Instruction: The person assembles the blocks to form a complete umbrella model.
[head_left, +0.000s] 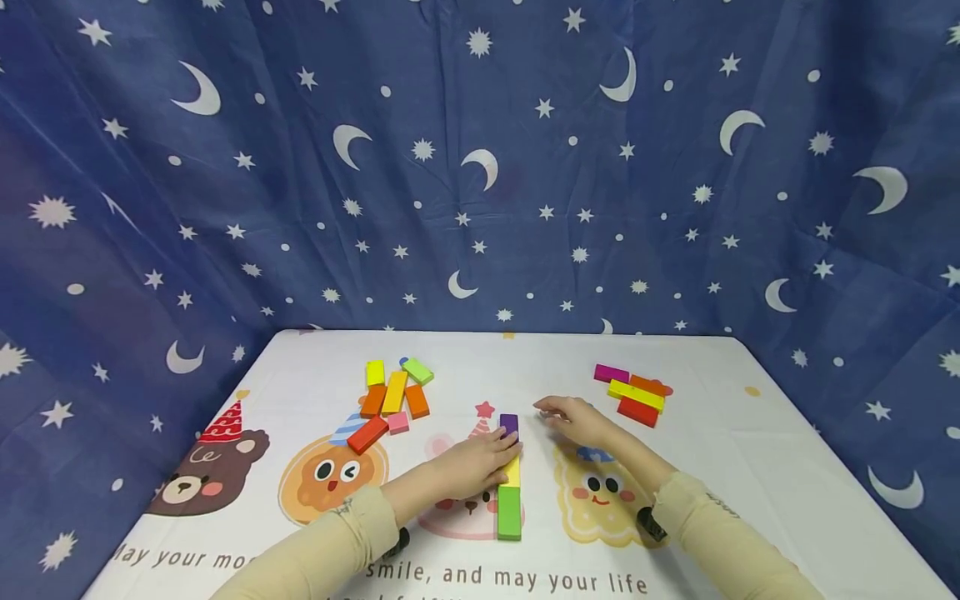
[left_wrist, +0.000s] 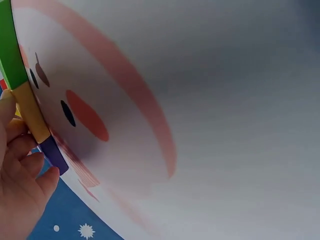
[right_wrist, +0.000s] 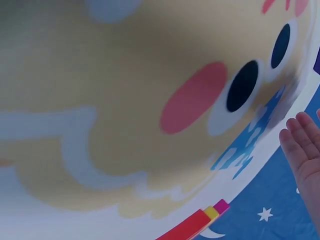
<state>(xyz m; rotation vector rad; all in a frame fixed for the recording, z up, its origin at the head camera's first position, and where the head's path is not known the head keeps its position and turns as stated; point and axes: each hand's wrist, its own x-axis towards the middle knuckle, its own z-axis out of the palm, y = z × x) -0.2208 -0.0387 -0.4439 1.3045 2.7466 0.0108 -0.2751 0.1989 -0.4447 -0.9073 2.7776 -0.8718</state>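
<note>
A straight row of blocks stands before me: a purple block (head_left: 509,422) at the far end, a yellow block (head_left: 512,473) in the middle and a green block (head_left: 509,514) nearest. From the left side my left hand (head_left: 474,460) touches the row, its fingers lying along the purple and yellow blocks. In the left wrist view those fingertips rest against the purple block (left_wrist: 53,156) and the yellow block (left_wrist: 31,112). To the right of the row, apart from it, my right hand (head_left: 577,421) holds nothing, with extended fingers in the right wrist view.
At the back left lies a loose group of blocks, including a red block (head_left: 367,435), a pink block (head_left: 398,423) and a light green block (head_left: 417,371). Right of my right hand lie a magenta block (head_left: 612,372), a long yellow block (head_left: 635,396) and a red block (head_left: 638,412).
</note>
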